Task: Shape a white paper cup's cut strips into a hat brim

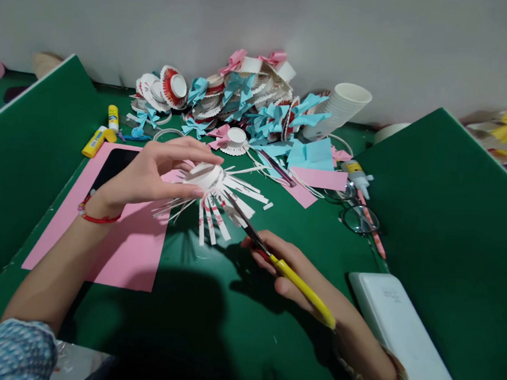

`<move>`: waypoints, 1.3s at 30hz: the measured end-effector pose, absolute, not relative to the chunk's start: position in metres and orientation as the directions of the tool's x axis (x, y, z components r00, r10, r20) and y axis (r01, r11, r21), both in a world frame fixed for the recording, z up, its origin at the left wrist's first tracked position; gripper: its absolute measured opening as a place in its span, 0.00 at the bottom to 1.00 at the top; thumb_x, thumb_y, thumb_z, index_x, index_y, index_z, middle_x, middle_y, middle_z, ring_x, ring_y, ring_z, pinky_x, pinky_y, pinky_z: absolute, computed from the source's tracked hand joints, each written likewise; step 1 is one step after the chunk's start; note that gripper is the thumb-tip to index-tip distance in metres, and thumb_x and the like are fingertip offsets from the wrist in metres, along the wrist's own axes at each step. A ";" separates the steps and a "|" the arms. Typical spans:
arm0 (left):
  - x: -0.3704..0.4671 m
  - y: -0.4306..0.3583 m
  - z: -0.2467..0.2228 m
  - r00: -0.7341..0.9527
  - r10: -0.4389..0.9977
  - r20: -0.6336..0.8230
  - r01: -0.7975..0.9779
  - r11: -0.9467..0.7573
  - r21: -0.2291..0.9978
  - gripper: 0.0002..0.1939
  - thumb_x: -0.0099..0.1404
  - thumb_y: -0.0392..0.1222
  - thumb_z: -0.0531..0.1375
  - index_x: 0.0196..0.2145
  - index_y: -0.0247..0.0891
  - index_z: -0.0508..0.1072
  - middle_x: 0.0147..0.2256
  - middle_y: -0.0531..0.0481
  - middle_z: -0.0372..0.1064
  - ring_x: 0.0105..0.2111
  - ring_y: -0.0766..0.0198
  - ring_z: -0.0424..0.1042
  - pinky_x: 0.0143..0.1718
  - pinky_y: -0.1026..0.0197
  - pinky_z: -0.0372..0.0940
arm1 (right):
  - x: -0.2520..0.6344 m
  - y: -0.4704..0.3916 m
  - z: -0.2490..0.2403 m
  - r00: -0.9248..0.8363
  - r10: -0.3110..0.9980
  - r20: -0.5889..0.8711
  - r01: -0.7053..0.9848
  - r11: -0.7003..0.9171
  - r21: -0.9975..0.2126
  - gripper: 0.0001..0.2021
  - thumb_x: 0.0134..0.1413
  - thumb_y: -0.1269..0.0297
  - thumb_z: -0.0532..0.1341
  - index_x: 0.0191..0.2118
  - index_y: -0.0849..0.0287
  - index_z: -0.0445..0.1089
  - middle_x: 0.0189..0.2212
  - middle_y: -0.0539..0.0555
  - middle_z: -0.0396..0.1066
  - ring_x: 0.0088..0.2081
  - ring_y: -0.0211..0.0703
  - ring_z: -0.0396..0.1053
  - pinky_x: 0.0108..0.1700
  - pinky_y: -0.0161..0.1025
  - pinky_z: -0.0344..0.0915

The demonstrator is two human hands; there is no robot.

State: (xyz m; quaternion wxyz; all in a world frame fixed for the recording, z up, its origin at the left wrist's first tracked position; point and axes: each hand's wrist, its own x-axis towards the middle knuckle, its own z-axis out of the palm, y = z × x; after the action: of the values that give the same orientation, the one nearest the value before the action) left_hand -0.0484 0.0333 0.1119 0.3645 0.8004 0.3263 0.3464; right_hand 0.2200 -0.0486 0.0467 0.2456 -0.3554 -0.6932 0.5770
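The left hand point(152, 174) is pinching a white, red-printed, strip-cut paper cup point(203, 178) above the green desk point(261, 329); below-right, the right hand point(295, 268) is gripping yellow-handled metal scissors point(283, 268), blades among its strips.

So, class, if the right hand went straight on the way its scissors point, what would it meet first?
Most likely the cut strips of the paper cup in the left hand: the right hand's scissors appear to reach them, though depth is hard to judge.
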 end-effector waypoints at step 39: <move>-0.060 0.042 0.114 0.519 0.750 0.410 0.243 -0.589 0.771 0.20 0.52 0.37 0.67 0.45 0.45 0.74 0.39 0.47 0.69 0.36 0.65 0.64 0.32 0.63 0.60 | 0.226 -0.050 0.051 -0.610 0.789 -0.076 0.304 0.144 -0.942 0.35 0.41 0.29 0.49 0.40 0.58 0.61 0.27 0.50 0.59 0.26 0.37 0.54 0.27 0.33 0.57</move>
State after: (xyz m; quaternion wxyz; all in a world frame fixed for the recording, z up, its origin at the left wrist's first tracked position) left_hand -0.0597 0.0417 0.1139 0.3325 0.8055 0.3081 0.3817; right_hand 0.2259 -0.0504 0.0512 0.2271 -0.3787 -0.7214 0.5335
